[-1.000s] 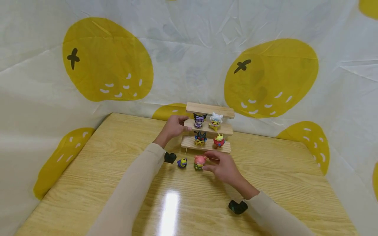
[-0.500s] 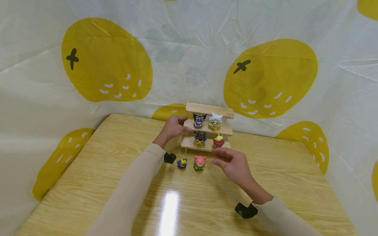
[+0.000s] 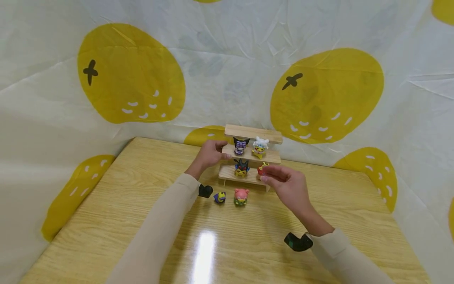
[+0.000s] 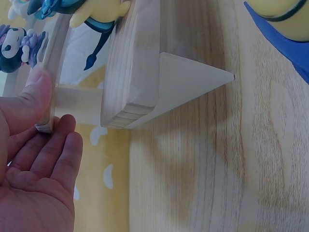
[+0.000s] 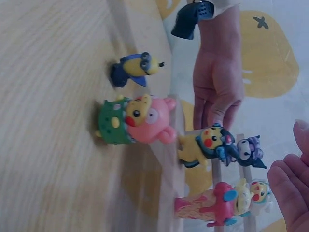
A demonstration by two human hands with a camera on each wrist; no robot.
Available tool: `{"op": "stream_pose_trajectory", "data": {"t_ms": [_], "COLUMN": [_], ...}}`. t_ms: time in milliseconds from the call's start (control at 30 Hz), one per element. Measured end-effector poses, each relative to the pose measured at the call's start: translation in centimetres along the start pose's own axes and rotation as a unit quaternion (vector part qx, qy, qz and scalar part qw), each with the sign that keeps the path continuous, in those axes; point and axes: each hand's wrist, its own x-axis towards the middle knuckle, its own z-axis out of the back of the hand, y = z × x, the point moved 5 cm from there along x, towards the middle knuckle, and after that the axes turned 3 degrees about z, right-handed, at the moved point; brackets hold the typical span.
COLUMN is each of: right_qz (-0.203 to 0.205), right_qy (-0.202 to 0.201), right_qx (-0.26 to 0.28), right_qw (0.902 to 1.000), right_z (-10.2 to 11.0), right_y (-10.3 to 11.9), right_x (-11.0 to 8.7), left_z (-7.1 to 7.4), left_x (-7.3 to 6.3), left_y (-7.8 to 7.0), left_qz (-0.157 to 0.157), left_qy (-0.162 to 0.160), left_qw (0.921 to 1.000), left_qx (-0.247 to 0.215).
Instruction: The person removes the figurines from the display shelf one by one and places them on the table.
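My left hand [image 3: 208, 156] holds the left end of the middle board of a three-tier wooden display shelf [image 3: 253, 133], thumb above and fingers below in the left wrist view. My right hand [image 3: 291, 188] is by the red figurine [image 3: 260, 170] on the bottom board, partly covering it in the head view. In the right wrist view, its fingers [image 5: 289, 188] are apart from that figurine. Left of the red one stands a yellow figurine [image 3: 241, 168] with a dark hood. A black-and-purple figurine [image 3: 240, 146] and a white-hooded yellow one [image 3: 260, 146] occupy the middle board.
On the table [image 3: 149, 221] before the shelf stand a pink-hooded figurine [image 3: 241, 196] and a small yellow one with a blue cape [image 3: 220, 197]. Behind, a white cloth [image 3: 227, 79] with yellow fruit print hangs close to the shelf.
My right hand has left the pink-hooded figurine, moving right and then up to the red one on the bottom board. The left hand keeps its hold on the shelf.
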Motion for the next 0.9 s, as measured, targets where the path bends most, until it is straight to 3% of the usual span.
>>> {"op": "stream_pose_trajectory", "data": {"t_ms": [500, 900], "right_qz": [0.01, -0.007], "right_qy": [-0.033, -0.048], "right_qx": [0.007, -0.017], "right_qw": [0.9994, 0.9987], "right_z": [1.1, 1.5], "right_y": [0.3, -0.2], "right_x": [1.8, 3.6], "left_z": [-0.1, -0.1], "left_x": [0.1, 0.1], "left_y": [0.1, -0.1], "left_qz": [-0.005, 0.006], "left_qy": [-0.002, -0.001], "left_qw": [1.0, 1.0], "left_qx": [0.004, 0.004]}}
